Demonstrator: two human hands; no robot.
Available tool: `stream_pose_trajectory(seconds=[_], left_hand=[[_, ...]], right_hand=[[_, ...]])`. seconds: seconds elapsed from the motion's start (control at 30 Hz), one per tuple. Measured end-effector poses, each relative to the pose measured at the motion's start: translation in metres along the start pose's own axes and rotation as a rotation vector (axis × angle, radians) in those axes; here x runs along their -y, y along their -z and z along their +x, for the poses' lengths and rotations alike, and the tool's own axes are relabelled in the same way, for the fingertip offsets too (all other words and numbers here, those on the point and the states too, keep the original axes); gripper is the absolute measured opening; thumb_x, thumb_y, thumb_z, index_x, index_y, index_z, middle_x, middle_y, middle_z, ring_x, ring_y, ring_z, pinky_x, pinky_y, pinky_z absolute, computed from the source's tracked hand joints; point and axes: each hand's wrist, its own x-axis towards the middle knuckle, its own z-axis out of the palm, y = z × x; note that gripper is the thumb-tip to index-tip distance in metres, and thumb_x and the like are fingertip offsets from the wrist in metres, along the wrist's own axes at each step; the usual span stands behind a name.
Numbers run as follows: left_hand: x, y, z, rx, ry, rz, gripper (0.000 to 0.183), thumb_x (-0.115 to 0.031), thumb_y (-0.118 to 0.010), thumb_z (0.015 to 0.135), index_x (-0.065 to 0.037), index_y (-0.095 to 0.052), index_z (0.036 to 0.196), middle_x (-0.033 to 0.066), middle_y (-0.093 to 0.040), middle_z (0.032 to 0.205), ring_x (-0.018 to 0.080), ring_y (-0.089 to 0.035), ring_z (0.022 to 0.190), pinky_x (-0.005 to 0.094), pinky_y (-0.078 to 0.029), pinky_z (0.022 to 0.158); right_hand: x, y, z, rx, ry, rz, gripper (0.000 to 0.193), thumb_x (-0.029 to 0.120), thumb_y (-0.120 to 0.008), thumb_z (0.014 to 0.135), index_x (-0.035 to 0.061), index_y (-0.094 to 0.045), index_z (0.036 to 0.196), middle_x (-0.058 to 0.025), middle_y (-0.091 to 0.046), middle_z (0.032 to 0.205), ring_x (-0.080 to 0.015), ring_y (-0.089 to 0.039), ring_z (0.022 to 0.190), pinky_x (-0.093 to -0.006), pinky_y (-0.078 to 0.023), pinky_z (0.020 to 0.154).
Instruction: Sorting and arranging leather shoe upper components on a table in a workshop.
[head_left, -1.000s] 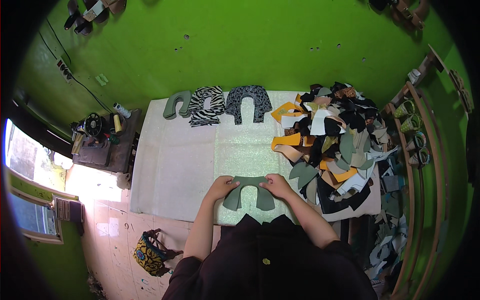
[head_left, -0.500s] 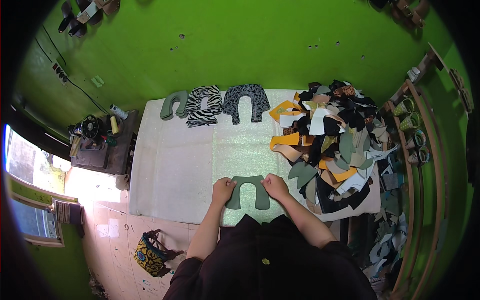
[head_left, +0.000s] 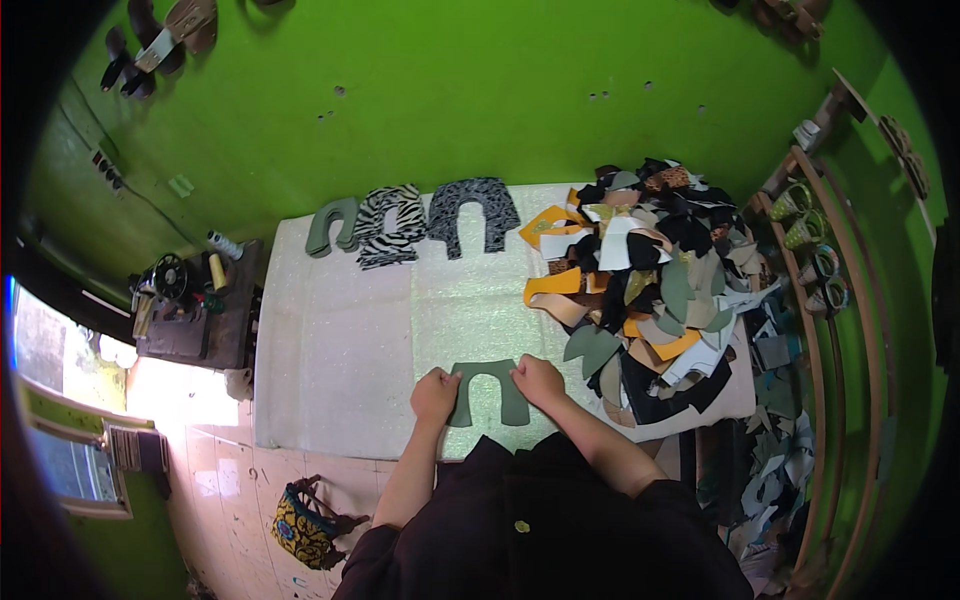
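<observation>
The green horseshoe-shaped cut piece (head_left: pixel 487 390) lies flat on the pale padded surface (head_left: pixel 330 350), right at the near edge in front of the person, and both hands are on it. The left hand (head_left: pixel 436 393) is curled over the outer edge of the piece's left leg, fingers bent and pinching or pressing the edge; the right hand (head_left: pixel 538 379) does the same at the right shoulder of the arch. Neither hand has lifted it: the piece looks flush with the surface.

To my eye the work here is squaring and smoothing this piece, so the thing to get right is even pressure from both sides, so that the two legs stay parallel and the arch does not buckle. It is thin, floppy material, and a one-sided pull would skew it.

Farther back along the same surface sit three like shapes in a row: a plain green one (head_left: pixel 332 225), a zebra-striped one (head_left: pixel 389 224) and a darker patterned one (head_left: pixel 472 214), each set apart or barely overlapping. If this piece is to join them, matching their orientation, arch away and legs toward the person, would keep the row tidy.

To the right, a heaped pile of mixed offcuts (head_left: pixel 650 290) in orange, white, black and grey-green comes close to the right hand; keeping the wrist clear of it would avoid dragging scraps onto the piece.
</observation>
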Motion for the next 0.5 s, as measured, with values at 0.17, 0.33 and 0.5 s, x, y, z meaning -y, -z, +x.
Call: stream_pose_trajectory(seconds=[0.17,0.33,0.5], left_hand=[[-0.007,-0.002,-0.013,-0.3,-0.435,0.034,0.028,-0.022,-0.058,0.081,-0.006,-0.057,0.105,0.0169,-0.058,0.108,0.0339,-0.054,0.102,0.0411,-0.042,0.082],[-0.002,-0.028,-0.024,-0.013,-0.646,0.231,0.049,-0.025,-0.044,0.09,-0.006,-0.036,0.135,0.0165,-0.034,0.139,0.033,-0.031,0.13,0.0529,-0.023,0.104],[-0.001,-0.035,-0.023,0.038,-0.598,0.373,0.053,-0.033,-0.039,0.092,-0.008,-0.032,0.138,0.014,-0.028,0.145,0.0304,-0.024,0.134,0.053,-0.018,0.107]], right_hand=[[0.015,0.002,-0.016,-0.111,0.301,-0.304,0.029,0.024,-0.059,0.082,0.0085,-0.051,0.104,-0.0086,-0.055,0.118,-0.0247,-0.054,0.105,-0.048,-0.039,0.087],[-0.004,-0.026,-0.032,-0.212,0.496,-0.372,0.048,0.027,-0.053,0.086,0.0079,-0.04,0.128,-0.0085,-0.039,0.137,-0.0214,-0.039,0.126,-0.0541,-0.026,0.1],[-0.007,-0.024,-0.037,-0.151,0.466,-0.456,0.058,0.04,-0.045,0.088,0.0112,-0.033,0.137,-0.0069,-0.032,0.144,-0.0216,-0.029,0.133,-0.0598,-0.021,0.101]])
